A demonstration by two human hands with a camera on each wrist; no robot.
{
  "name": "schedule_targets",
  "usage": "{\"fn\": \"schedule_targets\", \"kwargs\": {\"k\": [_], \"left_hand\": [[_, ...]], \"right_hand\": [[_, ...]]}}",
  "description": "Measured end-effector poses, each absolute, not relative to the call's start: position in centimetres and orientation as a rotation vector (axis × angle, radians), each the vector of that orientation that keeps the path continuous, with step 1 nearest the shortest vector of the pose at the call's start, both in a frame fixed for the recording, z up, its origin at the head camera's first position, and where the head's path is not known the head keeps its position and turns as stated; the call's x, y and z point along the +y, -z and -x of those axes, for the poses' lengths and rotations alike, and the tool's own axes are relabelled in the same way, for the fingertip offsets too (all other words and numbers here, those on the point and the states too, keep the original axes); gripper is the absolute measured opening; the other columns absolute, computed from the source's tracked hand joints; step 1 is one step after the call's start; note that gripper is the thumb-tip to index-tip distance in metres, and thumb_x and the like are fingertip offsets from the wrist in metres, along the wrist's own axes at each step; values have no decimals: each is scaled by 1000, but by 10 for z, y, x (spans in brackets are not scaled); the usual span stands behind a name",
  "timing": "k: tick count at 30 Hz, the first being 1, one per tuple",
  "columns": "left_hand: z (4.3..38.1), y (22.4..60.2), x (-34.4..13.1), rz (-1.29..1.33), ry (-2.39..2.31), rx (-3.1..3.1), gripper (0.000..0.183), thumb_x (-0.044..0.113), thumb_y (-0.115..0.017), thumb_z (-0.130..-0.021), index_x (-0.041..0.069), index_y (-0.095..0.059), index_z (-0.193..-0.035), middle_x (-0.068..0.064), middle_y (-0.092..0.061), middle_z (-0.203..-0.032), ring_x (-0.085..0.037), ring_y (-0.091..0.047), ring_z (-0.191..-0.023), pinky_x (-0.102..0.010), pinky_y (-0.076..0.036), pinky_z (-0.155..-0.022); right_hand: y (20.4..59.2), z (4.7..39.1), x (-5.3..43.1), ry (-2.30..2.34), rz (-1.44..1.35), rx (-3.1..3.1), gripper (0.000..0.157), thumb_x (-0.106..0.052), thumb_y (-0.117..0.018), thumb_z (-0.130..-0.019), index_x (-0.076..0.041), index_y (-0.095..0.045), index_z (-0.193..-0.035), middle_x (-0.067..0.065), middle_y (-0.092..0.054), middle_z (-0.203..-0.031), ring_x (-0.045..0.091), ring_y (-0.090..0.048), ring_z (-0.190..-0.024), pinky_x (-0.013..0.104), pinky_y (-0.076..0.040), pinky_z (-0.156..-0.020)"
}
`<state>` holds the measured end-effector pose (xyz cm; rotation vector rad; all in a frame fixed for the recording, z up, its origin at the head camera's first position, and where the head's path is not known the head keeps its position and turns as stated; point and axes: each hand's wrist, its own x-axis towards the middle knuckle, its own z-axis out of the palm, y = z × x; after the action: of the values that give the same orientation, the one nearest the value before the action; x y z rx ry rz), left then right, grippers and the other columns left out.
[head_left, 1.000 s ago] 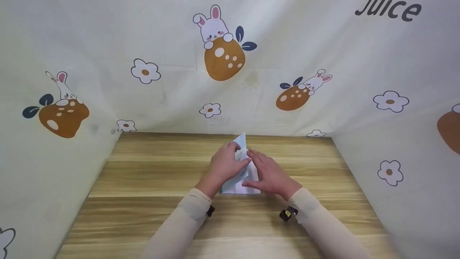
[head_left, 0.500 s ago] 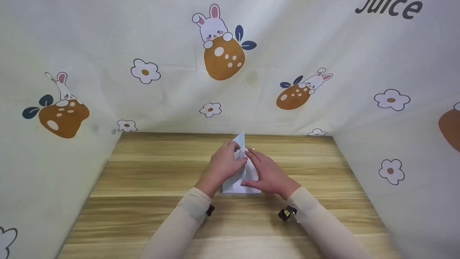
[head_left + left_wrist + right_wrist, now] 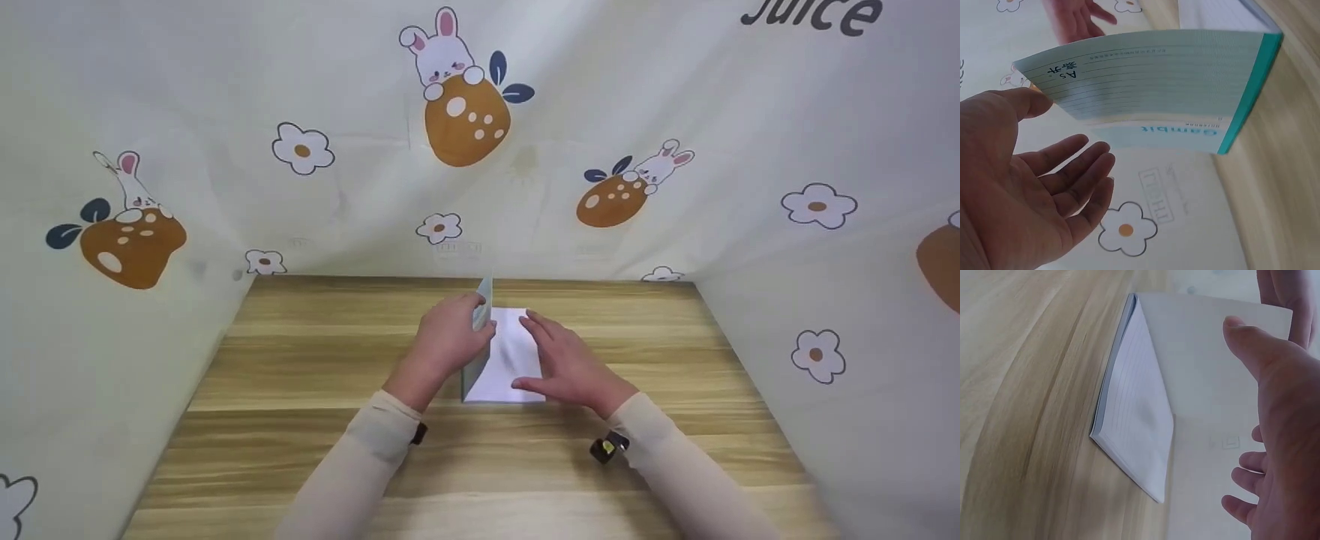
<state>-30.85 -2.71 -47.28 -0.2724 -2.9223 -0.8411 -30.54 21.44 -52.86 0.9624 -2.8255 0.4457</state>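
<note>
A notebook with a pale green cover (image 3: 1151, 90) and teal spine lies in the middle of the table. That cover stands nearly upright at the left, with "Gambit" printed on its outer face. White lined pages (image 3: 1134, 405) lie exposed to its right. My left hand (image 3: 451, 330) is beside the cover's free edge, thumb tip right at the edge and the other fingers loosely bent. To the right of the pages is my right hand (image 3: 574, 364), thumb and fingers spread, holding nothing. In the right wrist view its thumb overlaps the cover's white inner face (image 3: 1202, 354).
The wooden table (image 3: 315, 375) meets a pale cloth backdrop (image 3: 360, 195) printed with rabbits, fruit and flowers behind and at both sides. A small black device (image 3: 609, 447) is strapped to the right wrist, and another (image 3: 418, 433) to the left.
The cover has swung left and uncovered more of the white pages. My left hand has moved left with it, while my right hand has shifted slightly right.
</note>
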Motion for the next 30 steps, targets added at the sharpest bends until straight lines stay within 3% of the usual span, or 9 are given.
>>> {"fn": "schedule_targets", "kwargs": {"k": [8, 13, 20, 30], "left_hand": [[310, 467, -56, 640, 600, -2875, 51, 30, -58, -100, 11, -53, -146, -7, -51, -150, -27, -46, -139, -46, -37, -116], [310, 467, -73, 739, 529, -2858, 51, 31, -53, -102, 7, -53, -146, -9, -48, -153, -29, -45, -141, -46, -36, -116], [308, 466, -92, 744, 545, -2909, 68, 48, -58, -98, 5, -49, -149, -10, -44, -156, -31, -42, -142, -48, -35, -117], [304, 472, -111, 608, 389, -2928, 64, 40, -67, -94, -2, -54, -140, -18, -50, -146, -35, -49, -133, -51, -43, -110]], "right_hand": [[530, 304, 218, -454, -944, -2824, 106, -67, -72, -81, -14, -27, -161, 9, -29, -164, 29, -35, -147, 54, -36, -114], [531, 304, 220, -451, -943, -2831, 106, -71, -69, -82, -15, -26, -161, 9, -28, -165, 29, -33, -147, 54, -35, -115], [534, 305, 225, -478, -938, -2836, 105, -73, -64, -84, -12, -28, -160, 11, -28, -165, 29, -30, -149, 54, -31, -117], [540, 303, 230, -502, -900, -2862, 101, -70, -65, -86, -9, -31, -159, 12, -28, -165, 30, -31, -149, 53, -28, -119]]}}
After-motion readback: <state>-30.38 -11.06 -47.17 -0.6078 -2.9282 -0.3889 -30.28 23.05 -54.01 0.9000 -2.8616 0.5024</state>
